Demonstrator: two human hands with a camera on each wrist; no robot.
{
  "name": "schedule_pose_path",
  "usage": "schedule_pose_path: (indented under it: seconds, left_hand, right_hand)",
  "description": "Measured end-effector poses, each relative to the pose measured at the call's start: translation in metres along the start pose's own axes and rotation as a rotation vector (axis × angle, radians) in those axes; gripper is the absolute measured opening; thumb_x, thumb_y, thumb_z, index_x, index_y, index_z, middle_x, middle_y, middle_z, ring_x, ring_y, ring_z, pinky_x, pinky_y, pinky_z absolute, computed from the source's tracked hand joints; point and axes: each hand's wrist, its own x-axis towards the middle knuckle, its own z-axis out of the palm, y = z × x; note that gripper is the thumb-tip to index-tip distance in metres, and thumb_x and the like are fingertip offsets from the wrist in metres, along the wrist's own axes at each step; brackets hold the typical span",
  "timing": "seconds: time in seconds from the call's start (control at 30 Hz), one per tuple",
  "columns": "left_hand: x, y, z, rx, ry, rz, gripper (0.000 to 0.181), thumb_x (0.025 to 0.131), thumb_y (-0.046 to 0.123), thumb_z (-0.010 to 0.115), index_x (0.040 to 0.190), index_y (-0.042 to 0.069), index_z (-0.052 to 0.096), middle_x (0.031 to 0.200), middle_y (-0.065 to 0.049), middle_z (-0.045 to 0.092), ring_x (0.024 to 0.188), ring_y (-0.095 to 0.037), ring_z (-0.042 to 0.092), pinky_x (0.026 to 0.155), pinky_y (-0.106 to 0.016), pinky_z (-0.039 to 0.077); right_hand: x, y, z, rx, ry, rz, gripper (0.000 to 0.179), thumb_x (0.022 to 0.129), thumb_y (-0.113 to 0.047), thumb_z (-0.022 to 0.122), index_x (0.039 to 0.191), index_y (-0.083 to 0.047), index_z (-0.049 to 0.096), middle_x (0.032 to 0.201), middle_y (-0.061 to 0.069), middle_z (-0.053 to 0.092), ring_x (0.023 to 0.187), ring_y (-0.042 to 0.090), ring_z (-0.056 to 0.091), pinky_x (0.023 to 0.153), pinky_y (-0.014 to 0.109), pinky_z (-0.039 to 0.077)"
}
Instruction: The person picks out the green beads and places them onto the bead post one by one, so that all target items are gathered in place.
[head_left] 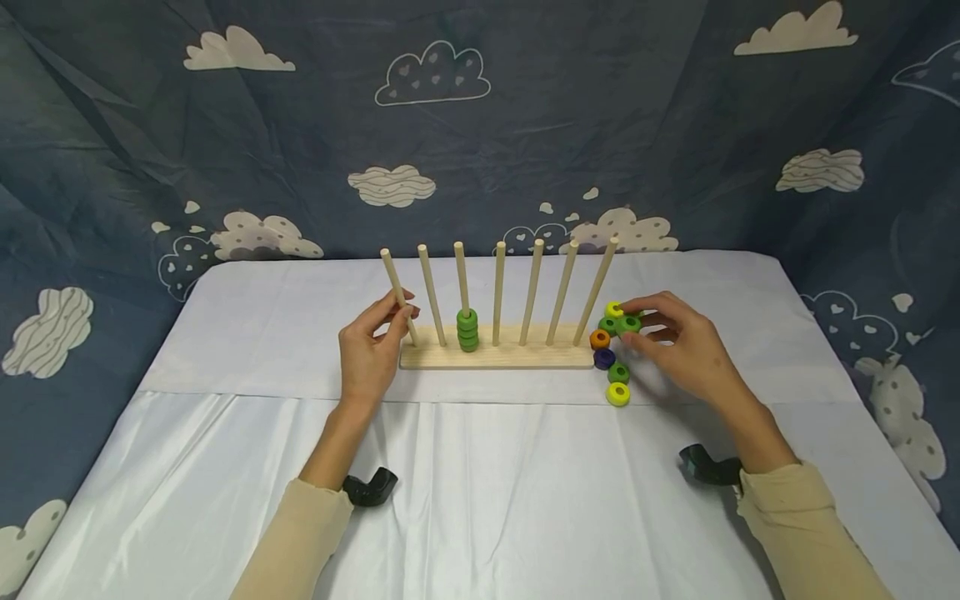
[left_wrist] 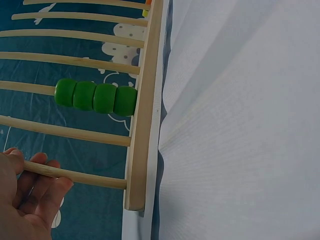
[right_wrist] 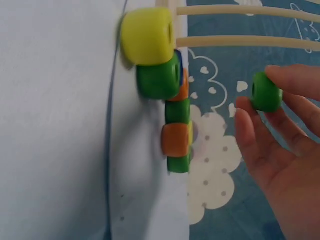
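Note:
A wooden rack (head_left: 495,358) with a row of upright pegs stands on the table. Several green beads are stacked on its third peg from the left (left_wrist: 95,97). My left hand (head_left: 372,342) holds the leftmost peg (left_wrist: 75,176) between thumb and fingers, partway up. At the rack's right end my right hand (head_left: 686,346) pinches a green bead (right_wrist: 266,92), raised over the table. Loose beads lie below that hand: a yellow bead (head_left: 618,394), a green bead (head_left: 618,372), a dark blue bead (head_left: 603,359), an orange bead (head_left: 599,339) and others.
A white cloth (head_left: 480,492) covers the table. Behind it hangs a dark blue curtain (head_left: 600,125) with cloud prints. Each wrist wears a black camera, the left camera (head_left: 371,487) and the right camera (head_left: 708,467), close above the cloth.

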Motion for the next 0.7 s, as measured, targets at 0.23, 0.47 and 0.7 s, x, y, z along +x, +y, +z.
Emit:
schedule_pose_path:
  seconds: [0.23, 0.47, 0.7]
  left_hand:
    - [-0.001, 0.001, 0.0, -0.004, 0.001, -0.004, 0.022, 0.1, 0.007, 0.068, 0.12, 0.001, 0.075, 0.102, -0.02, 0.078, 0.096, -0.032, 0.075, 0.079, -0.016, 0.065]
    - [-0.001, 0.001, -0.001, -0.007, 0.002, -0.006, 0.023, 0.1, 0.006, 0.069, 0.121, 0.001, 0.075, 0.102, -0.02, 0.078, 0.096, -0.027, 0.075, 0.08, -0.016, 0.065]
    - [-0.001, 0.0, 0.0, -0.002, -0.001, 0.005, 0.022, 0.1, 0.008, 0.069, 0.121, 0.0, 0.075, 0.102, -0.019, 0.078, 0.096, -0.029, 0.075, 0.079, -0.017, 0.065]
  right_hand:
    - [0.001, -0.015, -0.003, 0.094, 0.05, -0.035, 0.043, 0.091, 0.001, 0.078, 0.132, -0.005, 0.067, 0.122, 0.01, 0.064, 0.105, -0.006, 0.058, 0.084, 0.001, 0.053]
    - [0.001, -0.026, -0.002, 0.169, 0.064, -0.013, 0.043, 0.089, 0.002, 0.079, 0.13, -0.004, 0.069, 0.12, 0.008, 0.063, 0.104, -0.001, 0.059, 0.087, 0.002, 0.054]
    - [0.001, -0.038, -0.004, 0.199, 0.079, -0.053, 0.042, 0.088, 0.005, 0.079, 0.128, -0.003, 0.07, 0.118, 0.007, 0.062, 0.102, 0.003, 0.061, 0.088, 0.004, 0.056]
